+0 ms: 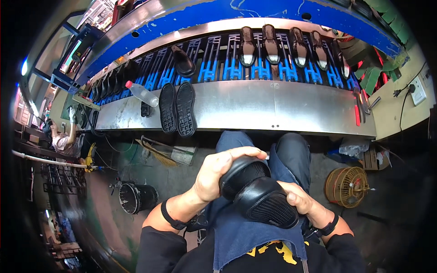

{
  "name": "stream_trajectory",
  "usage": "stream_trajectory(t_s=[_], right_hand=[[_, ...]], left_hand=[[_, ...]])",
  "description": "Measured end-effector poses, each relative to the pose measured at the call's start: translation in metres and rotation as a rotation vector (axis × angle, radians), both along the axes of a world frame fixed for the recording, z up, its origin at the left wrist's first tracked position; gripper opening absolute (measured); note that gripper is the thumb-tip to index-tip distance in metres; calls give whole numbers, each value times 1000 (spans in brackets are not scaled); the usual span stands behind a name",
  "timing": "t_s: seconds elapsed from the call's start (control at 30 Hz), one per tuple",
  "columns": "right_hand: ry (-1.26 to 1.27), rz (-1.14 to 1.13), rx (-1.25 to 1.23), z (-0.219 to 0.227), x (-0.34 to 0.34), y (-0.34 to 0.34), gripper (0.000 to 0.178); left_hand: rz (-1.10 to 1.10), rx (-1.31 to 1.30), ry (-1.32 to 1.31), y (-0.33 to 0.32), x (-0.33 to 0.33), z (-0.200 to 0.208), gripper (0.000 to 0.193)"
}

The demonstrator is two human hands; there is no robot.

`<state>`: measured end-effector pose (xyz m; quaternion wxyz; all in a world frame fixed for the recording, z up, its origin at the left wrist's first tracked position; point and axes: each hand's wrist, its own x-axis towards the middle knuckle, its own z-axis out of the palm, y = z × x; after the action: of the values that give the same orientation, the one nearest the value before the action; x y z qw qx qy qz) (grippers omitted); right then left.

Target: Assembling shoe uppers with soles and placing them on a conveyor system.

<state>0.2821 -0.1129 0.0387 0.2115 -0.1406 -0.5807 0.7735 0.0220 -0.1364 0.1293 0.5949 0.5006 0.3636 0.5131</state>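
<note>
Above my lap I hold a black shoe (269, 203) with finely perforated panels, its rounded end toward my body. My left hand (219, 170) is closed around its far left part, the thumb and fingers along the edge. My right hand (298, 199) grips the near right side, with its fingers partly hidden behind it. I cannot tell whether the two rounded black parts are one shoe or two pressed together. Ahead, a pair of black soles (185, 109) lies tread up on the metal ledge (236, 103).
Behind the ledge, a rack of blue holders (210, 59) carries several shoes (271, 45). A clear bottle (142, 93) with a red cap lies left of the soles. Tools (358, 107) rest at the right end. A bucket (136, 198) and a round wire basket (347, 187) stand on the floor.
</note>
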Motion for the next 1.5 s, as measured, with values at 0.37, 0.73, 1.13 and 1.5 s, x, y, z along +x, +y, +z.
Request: stream_trajectory(t_s=[0.37,0.73,1.13,1.5], right_hand=[[24,-38,-48,-21,1,0,75],[-7,-33,-79,-24,1,1,72],[0,-4,-62,-33,12,2,75],[57,-175,-255,-23,15,-1,82]], left_hand=[[66,-1,138,-10,17,6,63],[52,-35,119,-12,19,2,61],[-21,-41,155,-30,34,14,63],[210,275,322,-29,51,-16,103]])
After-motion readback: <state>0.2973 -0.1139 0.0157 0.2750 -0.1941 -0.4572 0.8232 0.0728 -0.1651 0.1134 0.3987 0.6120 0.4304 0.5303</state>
